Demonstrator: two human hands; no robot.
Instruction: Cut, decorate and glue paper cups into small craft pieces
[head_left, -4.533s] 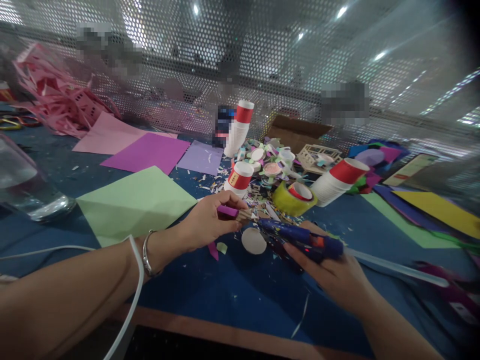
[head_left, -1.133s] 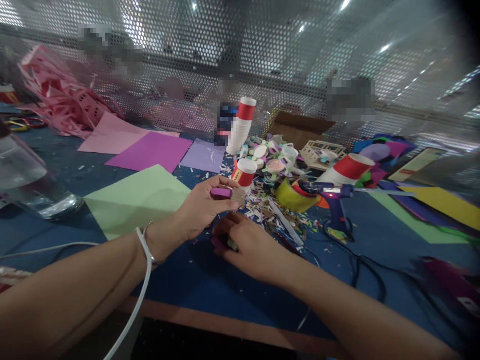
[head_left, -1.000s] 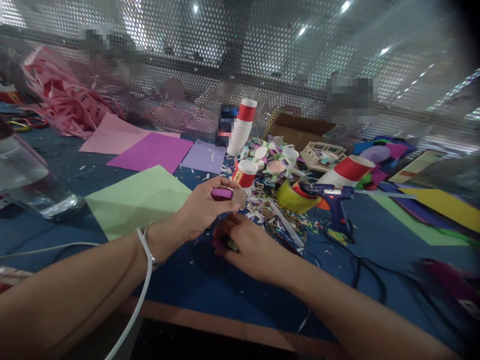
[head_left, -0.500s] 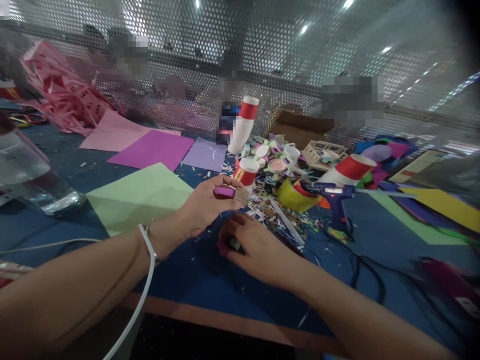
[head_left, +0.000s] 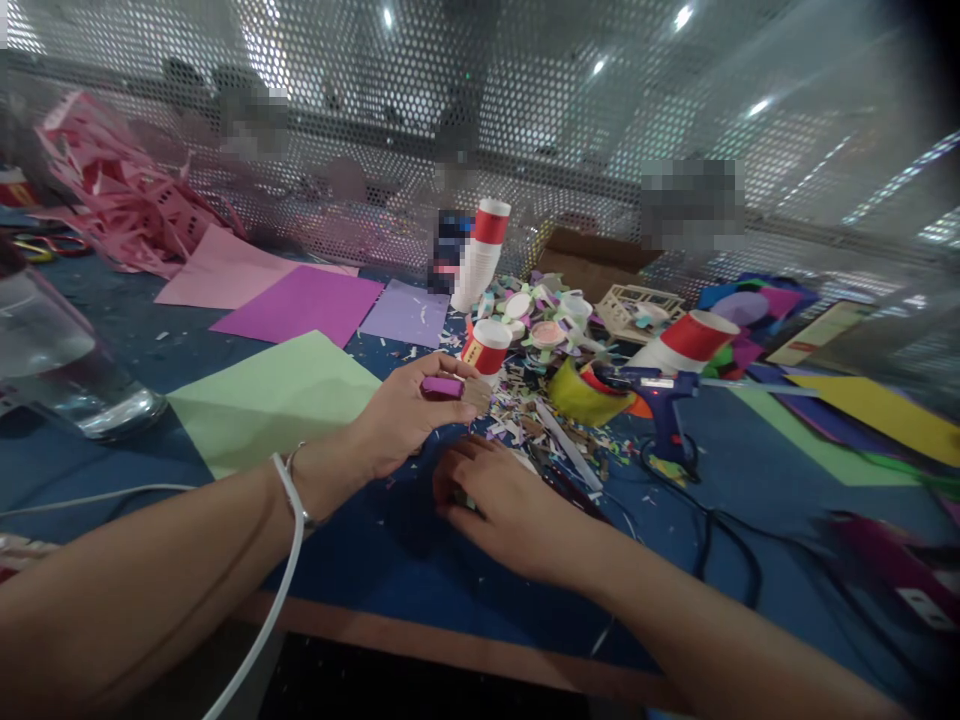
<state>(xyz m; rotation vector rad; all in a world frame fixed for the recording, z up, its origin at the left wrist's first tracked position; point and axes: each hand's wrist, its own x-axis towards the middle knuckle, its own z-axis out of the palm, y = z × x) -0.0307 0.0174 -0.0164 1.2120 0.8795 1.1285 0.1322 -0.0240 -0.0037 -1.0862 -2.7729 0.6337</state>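
My left hand [head_left: 394, 415] is closed above the table, holding a small purple piece [head_left: 442, 387] between thumb and fingers. At those fingertips a brownish flat bit [head_left: 478, 395] also shows; whether it belongs to the purple piece I cannot tell. Just below and to the right, my right hand [head_left: 510, 495] rests low over the blue table [head_left: 360, 570] with its fingers curled inward. Something small and pale green shows in the shadow under that palm, mostly hidden. A red and white paper cup [head_left: 487, 345] stands right behind my left fingertips.
Paper scraps [head_left: 517, 410] lie beyond my hands. To the right are a blue glue gun [head_left: 667, 400] with its cord and a yellow tape roll [head_left: 589, 395]. Left are a green sheet [head_left: 277, 390], a purple sheet [head_left: 300, 305] and a clear water container [head_left: 67, 360]. Stacked cups [head_left: 484, 255] lean behind.
The view has shifted slightly, so the table things sit a little further left and lower. Both hands keep nearly the same pose, the left still on the purple piece.
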